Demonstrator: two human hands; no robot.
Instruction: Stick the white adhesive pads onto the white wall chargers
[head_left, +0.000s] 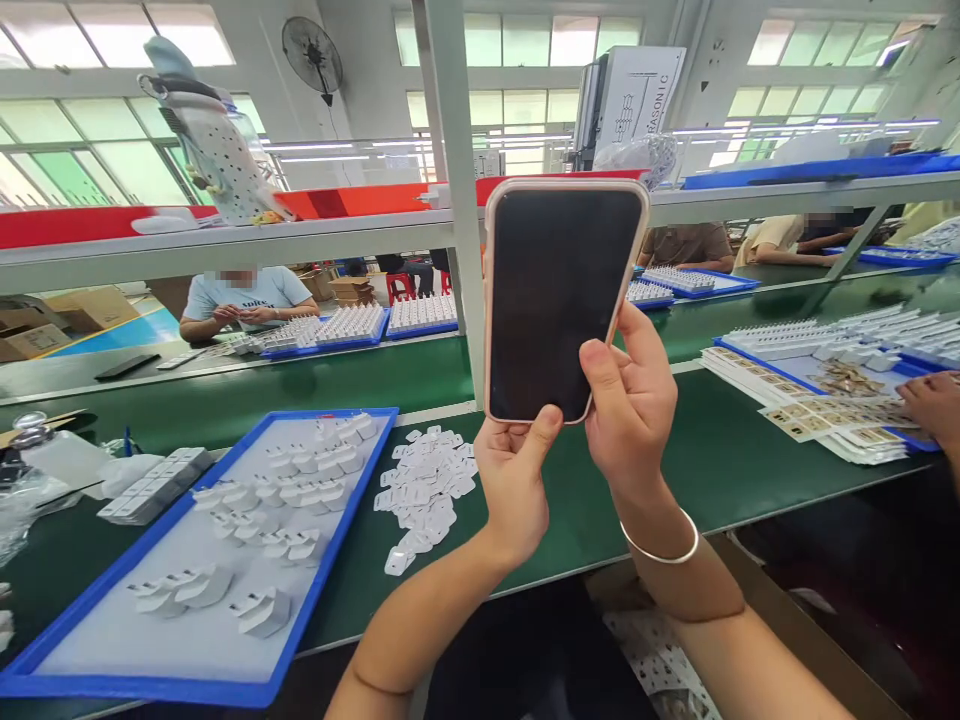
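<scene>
A smartphone (559, 300) with a dark screen and a pale pink case is held upright before me, above the green bench. My left hand (517, 485) grips its bottom edge, the thumb on the lower front. Around the lower right side, my right hand (634, 400) is closed, its thumb against the screen's edge. Below and to the left lies a heap of small flat white plastic pieces (427, 490). Further left, a blue-rimmed tray (289, 640) carries several white plug housings (262, 610) with prongs.
A shelf (360, 228) on a post (450, 130) crosses ahead, with a spotted bottle (217, 150) on it. Another person's hand (930, 400) is by a tray of white parts (787, 345) at right. Across the bench sits a person in a light blue shirt (247, 290).
</scene>
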